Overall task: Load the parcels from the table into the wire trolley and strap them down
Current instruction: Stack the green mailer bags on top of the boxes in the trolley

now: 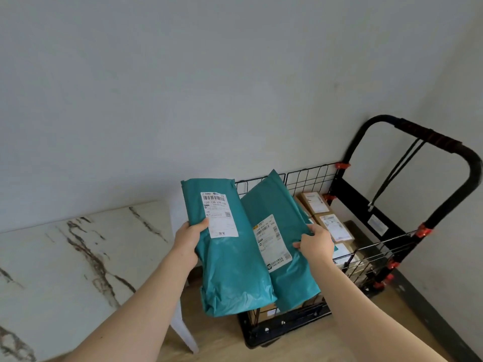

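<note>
1. Above the wire trolley point(308, 180), the left hand point(189, 240) grips a teal parcel point(227, 273) by its edge.
2. The right hand point(317, 244) grips a second teal parcel point(264, 205), partly behind the first.
3. Inside the trolley lie cardboard boxes point(317, 203); the bench point(65, 257) stands to the left.

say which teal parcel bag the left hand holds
The teal plastic bag nearer the marble table; the right hand holds the tilted one over the wire trolley.

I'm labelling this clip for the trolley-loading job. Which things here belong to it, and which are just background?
Job: left teal parcel, gripped by left hand; right teal parcel, gripped by right hand; wire trolley; cardboard boxes inside it; black cord on its handle; marble table.
Background: wall; wooden floor.
</note>
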{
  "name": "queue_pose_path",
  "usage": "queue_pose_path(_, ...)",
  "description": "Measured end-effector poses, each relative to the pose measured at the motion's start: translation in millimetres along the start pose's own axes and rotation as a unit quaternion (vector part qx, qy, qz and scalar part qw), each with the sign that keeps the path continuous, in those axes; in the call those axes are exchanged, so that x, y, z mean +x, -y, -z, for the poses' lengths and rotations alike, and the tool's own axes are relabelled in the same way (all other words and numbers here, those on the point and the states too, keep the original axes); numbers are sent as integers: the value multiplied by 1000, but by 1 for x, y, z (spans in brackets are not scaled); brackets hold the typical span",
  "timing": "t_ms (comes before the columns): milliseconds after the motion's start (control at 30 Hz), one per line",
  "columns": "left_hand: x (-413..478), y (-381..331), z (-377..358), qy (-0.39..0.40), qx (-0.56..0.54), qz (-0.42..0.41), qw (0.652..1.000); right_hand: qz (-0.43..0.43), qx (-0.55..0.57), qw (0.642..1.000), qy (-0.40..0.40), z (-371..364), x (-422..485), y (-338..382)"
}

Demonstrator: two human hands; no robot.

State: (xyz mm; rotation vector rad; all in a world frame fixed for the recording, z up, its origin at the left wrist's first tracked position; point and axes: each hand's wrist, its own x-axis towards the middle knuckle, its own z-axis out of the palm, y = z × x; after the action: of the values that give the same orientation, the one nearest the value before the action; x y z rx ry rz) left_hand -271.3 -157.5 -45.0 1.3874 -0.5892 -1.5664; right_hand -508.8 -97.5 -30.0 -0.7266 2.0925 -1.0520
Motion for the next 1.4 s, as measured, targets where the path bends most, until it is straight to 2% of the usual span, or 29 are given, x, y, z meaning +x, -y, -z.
queue_pose_path(233,50,7,-66,15,29,10,999,-28,28,999,-23,24,70,-1)
queue_pose_path(533,145,38,-169,26,44,91,995,-121,14,989,-86,64,188,-1)
queue_pose_path(733,186,63,-199,3,85,116,990,-153,-15,983,-101,61,246,-18)
queue_pose_path(933,212,80,-221,-46,83,125,988,-164,-12,985,-59,53,315,-28)
queue_pose_path(1200,238,110,-246,-109,73,163,978,-235,12,972,24,29,396,-61)
queue_pose_path(1333,250,132,-256,-144,79,189,968,-249,-77,962,84,24,424,-84)
queue_pose_path(1400,254,145,-256,-169,135,164,963,-226,-143,956,121,25,430,-90)
